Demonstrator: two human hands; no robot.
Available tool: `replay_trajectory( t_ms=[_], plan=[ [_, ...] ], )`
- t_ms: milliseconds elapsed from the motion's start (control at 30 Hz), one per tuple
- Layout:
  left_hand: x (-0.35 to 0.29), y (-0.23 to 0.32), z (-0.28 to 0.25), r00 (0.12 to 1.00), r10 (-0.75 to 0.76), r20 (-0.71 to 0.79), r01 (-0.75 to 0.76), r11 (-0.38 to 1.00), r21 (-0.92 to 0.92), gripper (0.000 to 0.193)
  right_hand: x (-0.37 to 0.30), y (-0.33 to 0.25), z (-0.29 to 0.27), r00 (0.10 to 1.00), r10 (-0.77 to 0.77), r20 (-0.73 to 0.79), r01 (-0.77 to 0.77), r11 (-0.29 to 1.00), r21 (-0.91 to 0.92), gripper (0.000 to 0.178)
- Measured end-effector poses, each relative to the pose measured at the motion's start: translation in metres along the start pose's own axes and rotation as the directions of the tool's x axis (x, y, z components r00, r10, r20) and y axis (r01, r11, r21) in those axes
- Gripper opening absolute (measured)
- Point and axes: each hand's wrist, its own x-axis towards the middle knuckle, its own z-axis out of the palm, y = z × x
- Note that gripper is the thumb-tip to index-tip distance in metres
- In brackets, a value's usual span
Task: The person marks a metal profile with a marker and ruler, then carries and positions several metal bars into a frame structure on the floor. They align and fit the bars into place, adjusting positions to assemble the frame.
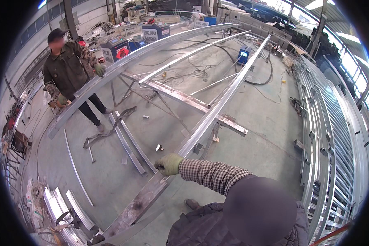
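Neither of my hands can be made out. Close by at the lower right, a co-worker in a checked sleeve and dark padded vest rests a green-gloved hand [169,164] on a long silver metal beam [229,91], near where it meets a stained steel bar [141,201]. A small dark shape [96,239] sits by that bar's near end; I cannot tell what it is. At the upper left another person in a dark jacket [65,61] has both gloved hands at a second long beam [123,63]. Between these beams runs a thinner metal bar [192,56].
A stained crossbar [176,95] on legs supports the beams. Loose metal strips [127,143] lie on the green floor, with cables [199,71] further off. Blue machines [156,32] stand at the back. Stacked metal profiles [328,135] line the right side, and more [63,209] lie lower left.
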Motion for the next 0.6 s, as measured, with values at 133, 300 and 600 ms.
replay_trajectory(
  t_ms=[133,300,600],
  plan=[
    [-0.0007,0.0005,-0.0011,1.0,0.002,0.001,-0.002,1.0,0.0,0.063,-0.0013,-0.0004,-0.0023,0.999,-0.034,0.005,0.034,0.999,-0.017,0.032],
    [-0.0004,0.0004,-0.0017,1.0,0.0,-0.006,0.0,1.0,-0.002,0.063,-0.0031,-0.002,-0.0067,0.999,-0.027,0.035,0.027,1.0,0.0,0.033],
    [-0.0007,0.0011,-0.0022,1.0,-0.001,-0.013,0.001,1.0,0.001,0.064,-0.0011,-0.0048,-0.0051,1.0,0.007,0.027,-0.006,0.999,-0.046,0.034]
  ],
)
